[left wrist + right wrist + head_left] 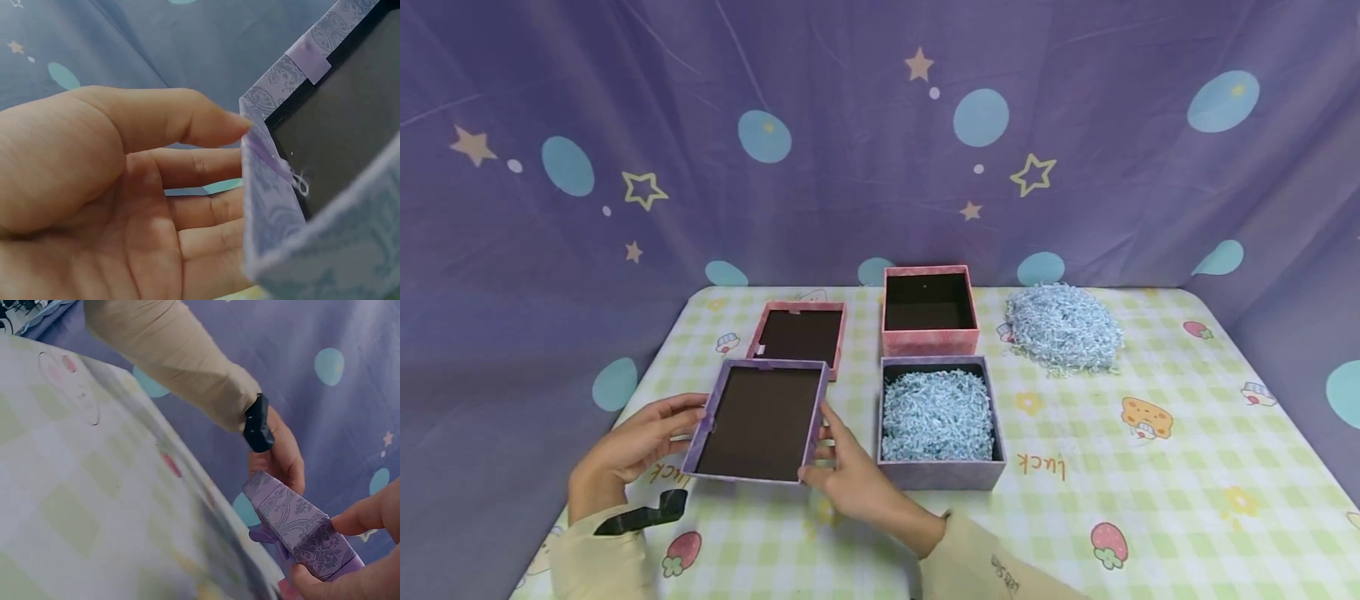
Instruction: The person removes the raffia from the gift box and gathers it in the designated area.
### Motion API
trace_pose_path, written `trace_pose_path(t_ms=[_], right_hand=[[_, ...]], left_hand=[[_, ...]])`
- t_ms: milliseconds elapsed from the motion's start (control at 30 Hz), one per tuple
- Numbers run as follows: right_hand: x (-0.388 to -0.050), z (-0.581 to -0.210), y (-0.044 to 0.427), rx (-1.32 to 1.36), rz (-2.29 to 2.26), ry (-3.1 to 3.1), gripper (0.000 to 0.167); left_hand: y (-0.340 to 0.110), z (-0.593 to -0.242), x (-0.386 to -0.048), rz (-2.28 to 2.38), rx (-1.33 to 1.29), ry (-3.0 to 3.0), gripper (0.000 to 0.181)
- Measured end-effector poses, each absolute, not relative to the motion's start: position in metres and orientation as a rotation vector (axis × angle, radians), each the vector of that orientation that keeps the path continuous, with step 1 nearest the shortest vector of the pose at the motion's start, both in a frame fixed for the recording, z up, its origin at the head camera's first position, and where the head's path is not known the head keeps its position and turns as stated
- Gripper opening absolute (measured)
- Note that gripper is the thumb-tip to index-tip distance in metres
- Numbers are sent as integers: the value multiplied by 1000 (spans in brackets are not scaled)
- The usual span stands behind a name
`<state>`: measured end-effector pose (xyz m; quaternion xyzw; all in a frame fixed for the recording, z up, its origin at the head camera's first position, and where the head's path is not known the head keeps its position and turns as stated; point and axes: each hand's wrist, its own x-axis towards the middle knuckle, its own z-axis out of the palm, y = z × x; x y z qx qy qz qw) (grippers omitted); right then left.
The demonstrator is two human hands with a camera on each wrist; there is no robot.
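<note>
Both hands hold a purple patterned box lid (pixel 760 421), its dark inner side facing up and tilted toward the camera. On its left edge, the left hand (pixel 640 437) pinches the rim between thumb and fingers; in the left wrist view the thumb (pixel 175 119) lies on the rim by a small ribbon loop. The right hand (pixel 853 475) grips the opposite edge, and in the right wrist view its fingers hold the lid's side wall (pixel 306 531). To the right of that hand stands a purple box (pixel 940 477) filled with blue shredded paper (pixel 936 417).
Behind the purple box is an open pink box (pixel 930 342) with a dark interior. A pink lid (pixel 801 333) lies inner side up, partly covered by the purple lid. A pile of blue shredded paper (pixel 1063 325) sits at the back right of the checked tablecloth (pixel 1150 500).
</note>
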<state>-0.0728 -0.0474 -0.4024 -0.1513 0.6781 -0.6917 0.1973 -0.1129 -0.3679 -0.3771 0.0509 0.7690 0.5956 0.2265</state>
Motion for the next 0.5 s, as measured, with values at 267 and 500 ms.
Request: trace_pose_path(t_ms=[267,500], right_hand=[[-72,-415,-51,-358,-1917,1831,85],[-75,-423,-55,-303,-1932,1780,85]], left_hand=[[-367,-387,-113,1545,56,2118,52],[-366,-394,-113,1471,13,2147,56]])
